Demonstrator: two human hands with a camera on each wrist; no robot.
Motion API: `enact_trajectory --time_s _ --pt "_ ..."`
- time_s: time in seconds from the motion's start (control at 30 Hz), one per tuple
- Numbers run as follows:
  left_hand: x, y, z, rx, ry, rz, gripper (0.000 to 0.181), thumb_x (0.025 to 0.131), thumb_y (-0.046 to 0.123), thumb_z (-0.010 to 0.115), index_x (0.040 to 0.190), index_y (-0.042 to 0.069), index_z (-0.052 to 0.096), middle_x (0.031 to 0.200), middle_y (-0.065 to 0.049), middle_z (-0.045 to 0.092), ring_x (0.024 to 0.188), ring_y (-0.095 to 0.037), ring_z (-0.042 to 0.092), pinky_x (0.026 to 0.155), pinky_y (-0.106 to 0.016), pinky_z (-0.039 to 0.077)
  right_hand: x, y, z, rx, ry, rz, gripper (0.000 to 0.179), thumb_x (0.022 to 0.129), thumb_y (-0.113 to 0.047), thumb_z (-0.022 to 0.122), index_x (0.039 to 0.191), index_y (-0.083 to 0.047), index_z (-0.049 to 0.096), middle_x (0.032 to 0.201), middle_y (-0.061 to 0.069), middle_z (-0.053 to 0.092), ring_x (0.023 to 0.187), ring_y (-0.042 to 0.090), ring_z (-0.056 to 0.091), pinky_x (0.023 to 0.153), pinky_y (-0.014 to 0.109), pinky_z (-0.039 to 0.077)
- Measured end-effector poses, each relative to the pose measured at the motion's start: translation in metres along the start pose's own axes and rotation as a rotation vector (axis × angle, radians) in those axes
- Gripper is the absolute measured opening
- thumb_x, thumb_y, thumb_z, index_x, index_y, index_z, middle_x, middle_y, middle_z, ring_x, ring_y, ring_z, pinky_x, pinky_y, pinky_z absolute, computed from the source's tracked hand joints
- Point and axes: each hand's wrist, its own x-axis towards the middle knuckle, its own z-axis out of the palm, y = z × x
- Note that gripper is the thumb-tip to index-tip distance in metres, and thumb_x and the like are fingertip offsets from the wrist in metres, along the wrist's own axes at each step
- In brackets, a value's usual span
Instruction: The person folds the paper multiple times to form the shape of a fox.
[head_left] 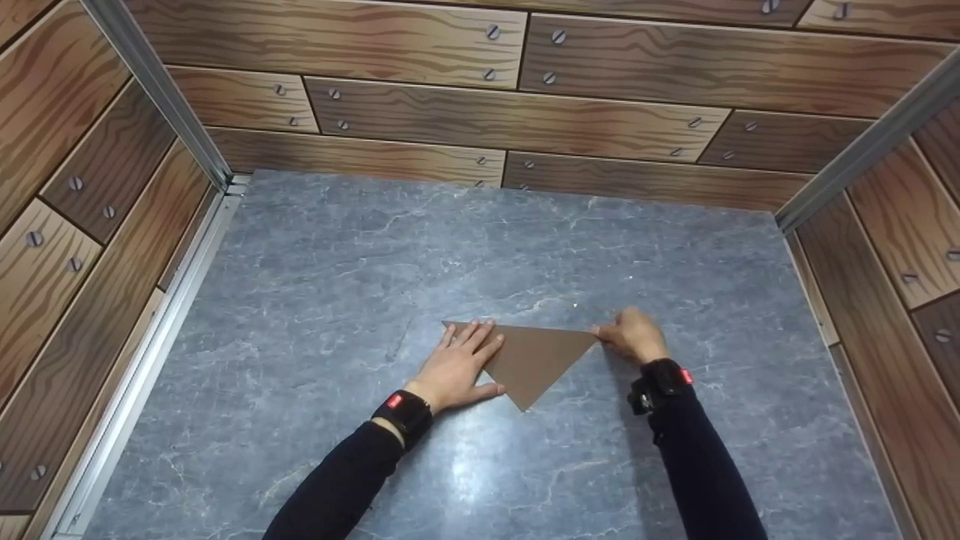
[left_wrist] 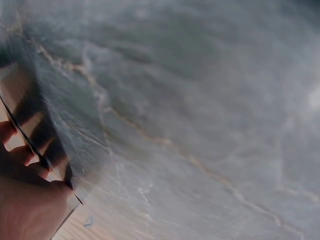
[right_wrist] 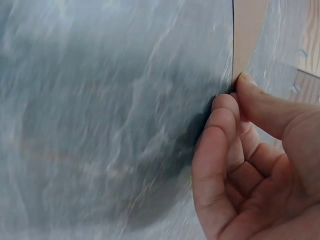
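Observation:
A brown paper triangle [head_left: 536,360] lies on the grey marbled surface, its long edge toward the back and one corner pointing to the front. My left hand [head_left: 454,367] rests on its left part with the fingers spread and straight, the thumb reaching past the slanted left edge. At the right corner my right hand [head_left: 630,336] pinches the paper tip between thumb and curled forefinger. The right wrist view shows the thumb [right_wrist: 265,107] on the narrow tip of the paper [right_wrist: 245,40]. Only part of the left hand [left_wrist: 30,200] shows in the left wrist view.
The grey marbled tabletop [head_left: 337,247] spreads around the paper. Wood-patterned panels [head_left: 420,112] stand at the back and both sides, with metal posts [head_left: 161,82] at the corners. A pale metal rail [head_left: 150,360] runs along the left edge.

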Motion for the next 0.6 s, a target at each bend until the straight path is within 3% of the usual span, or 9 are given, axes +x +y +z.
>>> enact_trajectory --time_s 0.17,0.3,0.37,0.47,0.53,0.6 --pt "0.001 -0.001 0.001 -0.011 -0.005 -0.002 0.088 0.096 0.068 0.056 0.164 0.017 0.032 0.172 -0.010 0.016 0.158 -0.032 0.015 0.126 -0.057 0.012 -0.002 0.012 -0.005 0.062 -0.014 0.022 0.041 0.096 -0.031 0.071 0.063 -0.009 0.061 0.055 -0.004 0.057 0.047 0.008 0.047 0.048 0.024 0.037" --pt "0.000 0.000 0.000 -0.015 0.004 0.006 0.088 0.096 0.067 0.056 0.164 0.016 0.033 0.172 -0.011 0.017 0.157 -0.033 0.016 0.125 -0.058 0.013 -0.006 0.017 -0.005 0.045 0.040 0.023 0.036 0.098 -0.031 0.070 0.070 -0.008 0.065 0.058 -0.004 0.058 0.053 0.011 0.048 0.052 0.027 0.038" --pt "-0.001 0.000 -0.001 -0.016 0.007 0.006 0.088 0.096 0.067 0.056 0.163 0.016 0.033 0.172 -0.011 0.017 0.157 -0.033 0.017 0.125 -0.058 0.014 -0.008 0.018 -0.002 0.011 0.123 0.006 0.033 0.099 -0.028 0.068 0.076 -0.005 0.067 0.062 0.000 0.059 0.057 0.017 0.051 0.055 0.032 0.040" --pt "-0.002 0.001 -0.002 -0.019 -0.001 0.008 0.088 0.096 0.067 0.056 0.164 0.016 0.032 0.172 -0.011 0.016 0.157 -0.034 0.017 0.125 -0.059 0.013 -0.011 0.013 0.012 -0.031 0.346 -0.061 0.026 0.100 -0.022 0.065 0.087 0.000 0.070 0.073 0.012 0.067 0.068 0.031 0.062 0.064 0.045 0.049" --pt "-0.002 0.002 -0.004 -0.017 -0.006 0.009 0.087 0.096 0.066 0.057 0.163 0.015 0.033 0.172 -0.011 0.017 0.157 -0.034 0.017 0.125 -0.059 0.014 -0.014 0.005 0.025 -0.039 0.481 -0.160 0.021 0.100 -0.015 0.064 0.093 0.004 0.070 0.084 0.020 0.069 0.079 0.040 0.066 0.072 0.053 0.052" --pt "-0.001 0.003 -0.006 -0.008 -0.017 0.003 0.088 0.096 0.066 0.057 0.164 0.015 0.032 0.172 -0.012 0.016 0.157 -0.034 0.017 0.125 -0.059 0.014 -0.017 -0.008 0.041 -0.069 0.541 -0.301 0.017 0.098 -0.010 0.065 0.101 0.006 0.070 0.095 0.025 0.069 0.089 0.045 0.066 0.080 0.058 0.051"
